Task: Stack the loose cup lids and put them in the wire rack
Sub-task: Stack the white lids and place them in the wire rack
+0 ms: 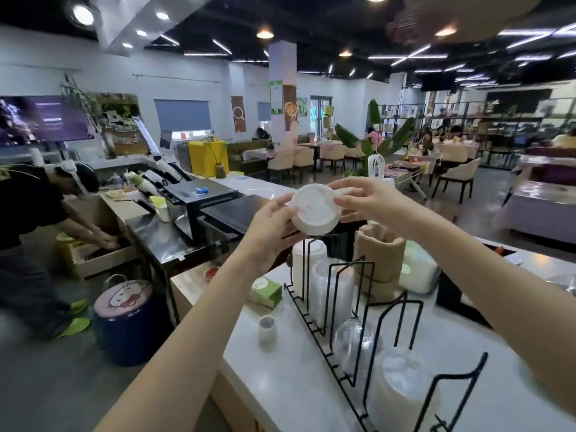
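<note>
Lids (316, 213) are held up in the air above the far end of the rack (358, 322), over the counter (280, 369). Count in the stack cannot be told; its far edge is hidden by fingers. Left hand (274, 226) cups the stack from below and left, fingers curled round the rim. Right hand (364, 202) pinches the right rim, thumb on the face. Flat face tilts toward the camera, stack axis running away and down. Rack slots hold white lids at the far end, clear cups, a dome lid (355, 338) and, nearest, more lids, blurred. Sleeves (378, 254) stand behind; a small cup (267, 328) sits left.
</note>
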`<state>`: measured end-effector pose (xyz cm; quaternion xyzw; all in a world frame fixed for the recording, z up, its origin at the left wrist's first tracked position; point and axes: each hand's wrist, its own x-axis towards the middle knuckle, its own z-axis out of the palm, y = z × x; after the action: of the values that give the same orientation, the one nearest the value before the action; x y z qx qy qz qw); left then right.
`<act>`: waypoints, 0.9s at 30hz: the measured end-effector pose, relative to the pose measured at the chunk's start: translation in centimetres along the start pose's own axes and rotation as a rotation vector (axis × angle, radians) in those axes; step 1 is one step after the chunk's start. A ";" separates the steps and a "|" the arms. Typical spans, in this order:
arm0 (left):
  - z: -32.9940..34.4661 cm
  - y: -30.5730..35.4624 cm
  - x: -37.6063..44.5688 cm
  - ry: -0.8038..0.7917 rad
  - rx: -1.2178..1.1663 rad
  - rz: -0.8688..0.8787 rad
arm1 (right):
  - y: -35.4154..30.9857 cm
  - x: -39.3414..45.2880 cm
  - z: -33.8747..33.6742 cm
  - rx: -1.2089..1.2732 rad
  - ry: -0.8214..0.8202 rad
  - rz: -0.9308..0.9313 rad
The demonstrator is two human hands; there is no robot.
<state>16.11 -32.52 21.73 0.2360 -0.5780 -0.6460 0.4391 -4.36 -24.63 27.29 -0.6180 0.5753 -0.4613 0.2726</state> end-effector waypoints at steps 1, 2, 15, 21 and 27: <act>0.0 0.0 1.1 0.025 0.006 0.012 | 0.5 1.3 -0.2 0.010 0.006 -0.001; -0.1 -0.2 2.3 0.062 0.010 0.019 | 1.0 2.5 -0.4 0.016 0.009 -0.004; -2.4 -7.3 10.3 0.305 0.066 0.012 | 10.0 11.1 -0.2 0.164 -0.085 0.138; -2.9 -9.6 11.0 0.363 0.090 0.029 | 11.8 12.6 0.7 0.092 -0.045 0.210; -4.1 -10.9 10.7 0.360 0.109 -0.062 | 13.6 13.1 0.8 -0.037 -0.123 0.299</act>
<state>10.83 -44.29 12.63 0.3892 -0.5166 -0.5743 0.5018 -11.05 -39.93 18.55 -0.5574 0.6515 -0.3662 0.3617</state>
